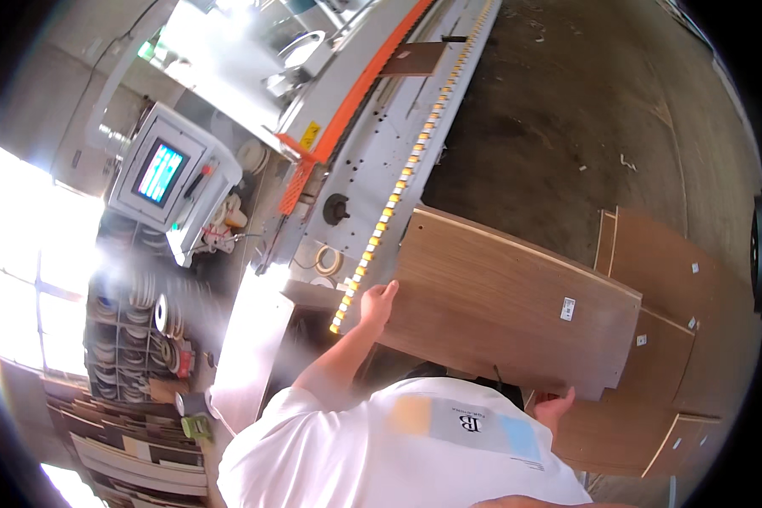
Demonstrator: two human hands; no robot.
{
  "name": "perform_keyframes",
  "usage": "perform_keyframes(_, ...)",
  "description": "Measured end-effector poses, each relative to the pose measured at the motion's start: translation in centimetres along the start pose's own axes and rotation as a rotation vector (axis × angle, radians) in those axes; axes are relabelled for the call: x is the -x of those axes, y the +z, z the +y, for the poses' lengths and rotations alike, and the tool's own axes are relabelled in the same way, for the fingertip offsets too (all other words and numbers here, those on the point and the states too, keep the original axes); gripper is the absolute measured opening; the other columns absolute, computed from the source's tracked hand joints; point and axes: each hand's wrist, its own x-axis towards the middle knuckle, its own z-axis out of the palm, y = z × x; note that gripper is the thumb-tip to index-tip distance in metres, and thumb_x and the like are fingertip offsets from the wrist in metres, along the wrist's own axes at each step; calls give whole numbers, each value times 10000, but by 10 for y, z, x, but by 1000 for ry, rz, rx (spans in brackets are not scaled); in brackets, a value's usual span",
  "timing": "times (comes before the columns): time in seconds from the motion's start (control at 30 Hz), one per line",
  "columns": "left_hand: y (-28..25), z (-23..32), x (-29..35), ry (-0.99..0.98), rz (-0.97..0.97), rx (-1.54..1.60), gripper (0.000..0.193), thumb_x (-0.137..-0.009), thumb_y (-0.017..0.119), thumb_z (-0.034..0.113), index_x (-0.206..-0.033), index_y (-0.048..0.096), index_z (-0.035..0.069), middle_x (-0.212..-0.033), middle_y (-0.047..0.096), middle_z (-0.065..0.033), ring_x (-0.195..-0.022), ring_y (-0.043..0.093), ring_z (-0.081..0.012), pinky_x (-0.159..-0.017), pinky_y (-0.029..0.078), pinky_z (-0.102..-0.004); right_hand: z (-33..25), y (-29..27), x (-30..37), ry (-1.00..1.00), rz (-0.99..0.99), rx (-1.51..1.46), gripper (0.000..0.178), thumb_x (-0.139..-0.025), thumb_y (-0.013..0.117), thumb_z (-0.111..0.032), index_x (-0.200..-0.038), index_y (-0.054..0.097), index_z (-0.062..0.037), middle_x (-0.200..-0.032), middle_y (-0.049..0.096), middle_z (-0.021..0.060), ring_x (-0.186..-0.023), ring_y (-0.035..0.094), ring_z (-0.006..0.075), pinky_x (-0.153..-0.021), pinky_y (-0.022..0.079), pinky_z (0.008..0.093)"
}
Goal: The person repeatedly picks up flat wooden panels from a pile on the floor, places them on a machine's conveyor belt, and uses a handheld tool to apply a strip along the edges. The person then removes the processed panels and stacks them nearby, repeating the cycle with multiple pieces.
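I have a wide, wood-brown, flat rectangular board (499, 288) between my two hands, lying to the right of the straight rail of yellow and white rollers (394, 199), by that rail's near end. My bare left hand (379, 305) is closed on the board's left edge, just right of the rail, thumb uppermost and opened only as far as the board is thick. My bare right hand (553, 406), well to the right of the rail, takes the board at its lower edge near the notched corner; some of its fingers are out of sight, so I cannot tell exactly how they lie. The board's upper left corner comes right beside the rail; whether it rests on anything there, I cannot tell. A small white printed label (567, 309) sits on the board's face, on the end farther from the rail.

Farther right of the rail, beyond my board, lie stacked brown flat panels (665, 275). Left of the rail runs a long orange guard strip (347, 97), and farther left stands a grey control box with a lit screen (161, 173). A smaller brown board (413, 59) lies left of the rail, toward its far end. A tan ring of tape (328, 260) is left of its near end.
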Motion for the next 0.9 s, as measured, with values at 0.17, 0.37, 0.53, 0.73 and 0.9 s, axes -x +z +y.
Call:
perform_keyframes(0.17,-91,-57,-66,98,89,76,537,-923,668,490,-769,651,-24,-598,524,-93,-587,501,-186,-592,431,-399,-24,29,45,-251,-30,-98,576,-980,497,-519,-1387,547,-115,-1358,586,63,-1208,561,283,-983,496,455)
perform_keyframes(0.37,-169,-110,-136,125,255,-208,595,-937,536,583,-908,743,26,-859,705,-240,-898,684,-420,-804,523,-491,63,87,71,-246,-124,74,601,-976,473,-584,-1381,556,-148,-1351,587,46,-1188,564,266,-966,500,441)
perform_keyframes(0.53,-230,-133,-170,373,547,-545,383,-927,628,422,-1131,652,99,-1110,685,-139,-1112,598,-362,-928,471,-489,138,107,89,-173,-98,169,616,-878,616,-652,-1233,603,-148,-1209,624,14,-1047,596,204,-883,518,374)
perform_keyframes(0.73,-261,-158,-190,548,576,-583,364,-908,656,322,-1218,630,133,-1295,611,-42,-1229,532,-285,-1025,415,-431,179,117,166,58,-308,399,689,-858,641,-670,-1268,552,-123,-1125,632,31,-1007,610,193,-896,520,394)
perform_keyframes(0.9,-270,-160,-199,667,602,-449,326,-905,666,268,-1196,662,122,-1263,653,-51,-1202,565,-293,-1001,444,-416,167,108,150,-136,-202,458,638,-885,600,-668,-1259,584,-151,-1130,653,-9,-924,618,158,-837,531,346)
